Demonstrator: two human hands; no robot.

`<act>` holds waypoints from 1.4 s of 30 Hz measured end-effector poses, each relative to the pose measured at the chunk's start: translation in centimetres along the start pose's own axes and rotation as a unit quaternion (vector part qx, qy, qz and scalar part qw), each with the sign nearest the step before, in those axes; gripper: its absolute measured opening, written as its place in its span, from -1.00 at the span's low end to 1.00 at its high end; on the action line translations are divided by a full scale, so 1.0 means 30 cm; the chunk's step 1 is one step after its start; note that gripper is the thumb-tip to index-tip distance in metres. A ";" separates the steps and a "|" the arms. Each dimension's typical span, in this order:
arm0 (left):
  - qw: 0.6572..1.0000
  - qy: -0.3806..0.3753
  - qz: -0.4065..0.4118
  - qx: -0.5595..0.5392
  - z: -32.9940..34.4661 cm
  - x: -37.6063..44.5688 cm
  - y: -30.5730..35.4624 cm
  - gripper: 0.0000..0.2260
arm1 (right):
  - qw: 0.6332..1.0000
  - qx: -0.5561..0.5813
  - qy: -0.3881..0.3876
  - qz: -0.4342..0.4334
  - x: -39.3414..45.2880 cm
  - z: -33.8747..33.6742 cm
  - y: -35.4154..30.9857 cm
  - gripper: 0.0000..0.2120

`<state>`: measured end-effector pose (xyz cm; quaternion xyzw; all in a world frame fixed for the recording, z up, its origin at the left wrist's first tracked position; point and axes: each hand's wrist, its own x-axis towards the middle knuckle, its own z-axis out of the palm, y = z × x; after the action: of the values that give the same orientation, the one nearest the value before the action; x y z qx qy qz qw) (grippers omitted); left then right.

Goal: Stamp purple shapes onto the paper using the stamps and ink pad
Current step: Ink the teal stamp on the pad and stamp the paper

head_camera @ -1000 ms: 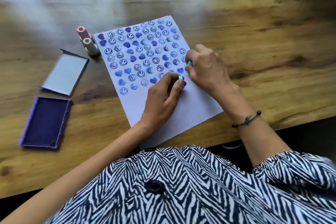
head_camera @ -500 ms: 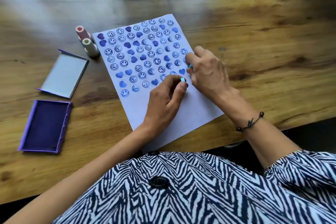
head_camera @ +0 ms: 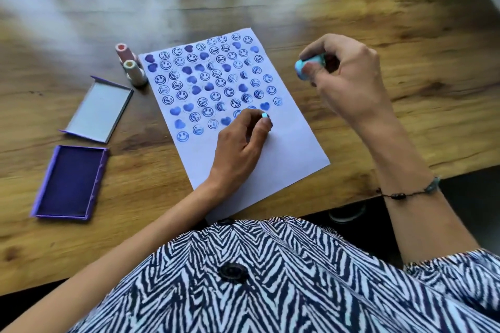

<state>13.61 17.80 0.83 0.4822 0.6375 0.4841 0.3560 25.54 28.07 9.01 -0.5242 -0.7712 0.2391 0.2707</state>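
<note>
head view: i see the paper (head_camera: 276, 159) lying slanted on the counter (head_camera: 405, 121), its upper two thirds filled with purple faces and hearts, the lower third bare. my left hand (head_camera: 240, 146) is curled down on the sheet, thumb and fingers pinched round a small light-blue stamp (head_camera: 264, 116) that stands upright with its face down at the ragged end of the last rows. my right hand (head_camera: 343, 73) is raised off to the right of the paper, above bare wood, fingers closed on a second light-blue stamp (head_camera: 309, 67) lying roughly sideways in the grip, one end pointing left toward the sheet.

the relation i judge the next move turns on: the ink pad (head_camera: 69, 181) sits open well to the left of the paper, near the counter's front edge, its lid (head_camera: 98, 111) beside it further back. that puts it on the left hand's side; the right hand would have to cross the whole sheet and the left arm to reach it. two spare stamps (head_camera: 132, 67) stand upright touching the paper's upper left corner.

whether either stamp face has ink on it i cannot tell.
</note>
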 end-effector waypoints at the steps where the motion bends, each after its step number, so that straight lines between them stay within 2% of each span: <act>1: 1.000 0.000 -0.001 -0.001 -0.002 0.000 0.000 -0.76 | 1.000 0.008 0.001 0.004 0.004 0.002 -0.001 -0.89; 13: 1.000 -0.001 -0.009 -0.013 -0.058 -0.015 -0.007 -0.80 | 0.998 0.055 -0.027 0.023 0.012 0.033 -0.001 -0.89; 18: 0.997 0.006 -0.023 -0.069 -0.084 -0.032 -0.012 -0.79 | 0.993 0.099 -0.055 0.026 0.011 0.054 -0.008 -0.84; 21: 0.992 0.051 -0.034 -0.115 -0.114 -0.064 -0.010 -0.78 | 0.986 0.136 -0.098 0.010 0.003 0.089 -0.047 -0.77; 23: 0.981 0.121 -0.042 -0.148 -0.153 -0.105 -0.015 -0.84 | 0.981 0.137 -0.137 -0.029 -0.013 0.139 -0.107 -0.78; 26: 0.938 0.264 -0.078 -0.211 -0.228 -0.196 -0.041 -0.84 | 0.969 0.114 -0.181 -0.126 -0.061 0.259 -0.241 -0.82; 28: 0.888 0.358 -0.112 -0.267 -0.274 -0.272 -0.065 -0.81 | 0.949 0.103 -0.206 -0.214 -0.103 0.358 -0.345 -0.84; 30: 0.837 0.418 -0.137 -0.326 -0.305 -0.338 -0.075 -0.78 | 0.918 0.078 -0.245 -0.301 -0.139 0.459 -0.436 -0.86; 32: 0.804 0.443 -0.146 -0.369 -0.323 -0.380 -0.073 -0.77 | 0.886 0.031 -0.280 -0.370 -0.162 0.546 -0.513 -0.86; 35: 0.764 0.484 -0.147 -0.400 -0.340 -0.430 -0.066 -0.77 | 0.842 -0.011 -0.290 -0.455 -0.205 0.635 -0.595 -0.89; 38: 0.732 0.532 -0.135 -0.404 -0.356 -0.462 -0.067 -0.77 | 0.775 -0.090 -0.324 -0.535 -0.272 0.683 -0.583 -0.85; 40: 0.710 0.557 -0.135 -0.409 -0.374 -0.474 -0.069 -0.77 | 0.762 -0.105 -0.340 -0.541 -0.282 0.690 -0.582 -0.83; 42: 0.696 0.564 -0.140 -0.422 -0.382 -0.473 -0.066 -0.80 | 0.771 -0.098 -0.356 -0.518 -0.253 0.686 -0.609 -0.84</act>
<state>6.52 0.91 1.92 -0.1767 0.5078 0.8279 0.1594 1.68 13.07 4.44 0.0538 -0.9865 0.1547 0.0071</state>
